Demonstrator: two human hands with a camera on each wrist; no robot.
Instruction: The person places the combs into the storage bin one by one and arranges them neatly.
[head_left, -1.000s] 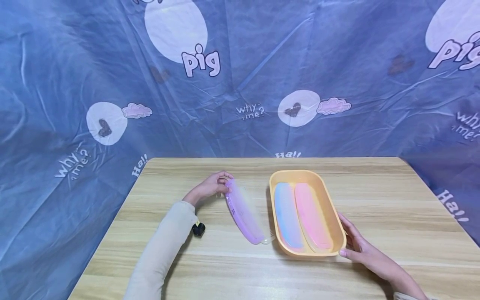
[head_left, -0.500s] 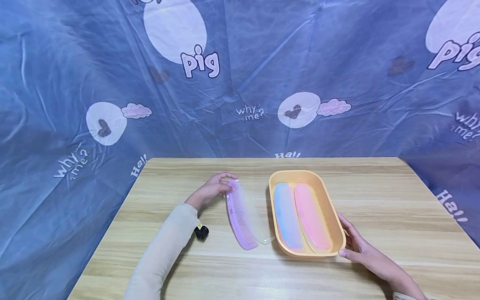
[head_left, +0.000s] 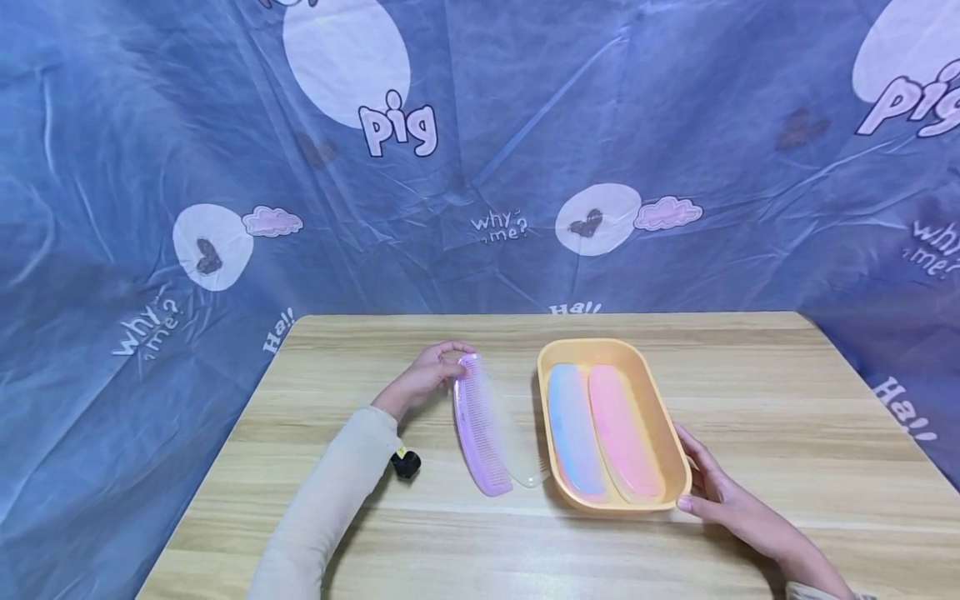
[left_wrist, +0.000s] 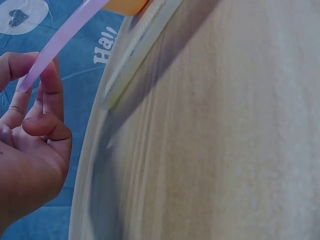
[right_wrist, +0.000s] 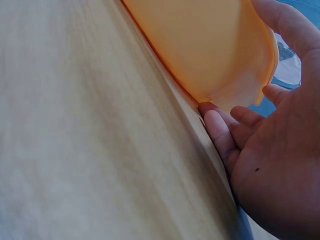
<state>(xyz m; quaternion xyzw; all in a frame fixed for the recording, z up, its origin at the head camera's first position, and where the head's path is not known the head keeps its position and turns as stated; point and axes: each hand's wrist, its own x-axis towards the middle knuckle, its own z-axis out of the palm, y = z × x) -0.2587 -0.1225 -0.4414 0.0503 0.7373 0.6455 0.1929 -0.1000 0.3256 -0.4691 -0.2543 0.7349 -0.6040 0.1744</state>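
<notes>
My left hand (head_left: 426, 379) pinches the upper end of a purple comb (head_left: 474, 446), fingers and thumb on either face. In the left wrist view this purple comb (left_wrist: 57, 40) is tilted up above the wood. Partly behind it lies a pale, see-through comb (left_wrist: 137, 57) on the tabletop. To the right is a yellow-orange tray (head_left: 622, 507) with a blue-and-pink comb (head_left: 573, 421) and a pink comb (head_left: 621, 425) side by side in it. My right hand (head_left: 726, 500) holds the tray's near right corner, thumb at the front and fingers along the side.
The light wooden table (head_left: 420, 546) ends at a blue printed cloth (head_left: 420, 267), which hangs behind it and along both sides. A small black device (head_left: 406, 464) sits at my left wrist.
The purple comb's lower end has swung left and turned, so its teeth now show and more of the pale comb is uncovered. The tray and my right hand stay put.
</notes>
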